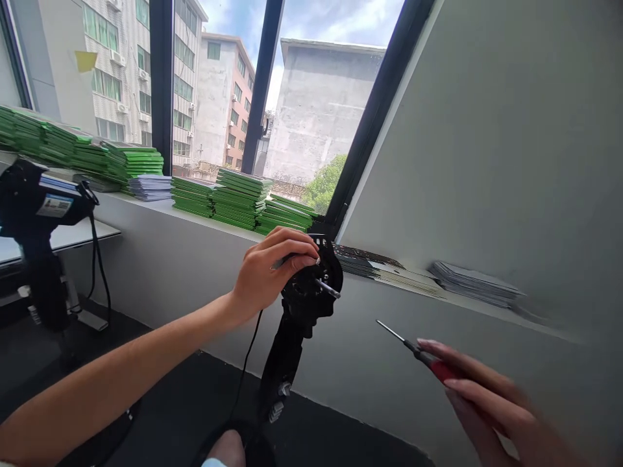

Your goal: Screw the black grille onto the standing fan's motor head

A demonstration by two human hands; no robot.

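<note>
My right hand (pixel 491 402) holds a screwdriver (pixel 435 366) with a red and black handle, its thin metal shaft pointing up and left. The tip is apart from a black round-headed device (pixel 333 266) on a black post. At the top of that device my left hand (pixel 270 269) has thumb and fingertips pinched together. A tiny pale bit shows at the fingertips, too small to name. Below them, a metal rod (pixel 328 288) sticks out of the device's face. The hand covers the device's left side.
Stacks of green-edged booklets (pixel 238 201) line the window sill, with more flat papers (pixel 477 284) farther right. Another black device (pixel 34 214) on a post stands at the left, cables hanging from it. A thin black cable (pixel 248 357) runs down beside the nearer post.
</note>
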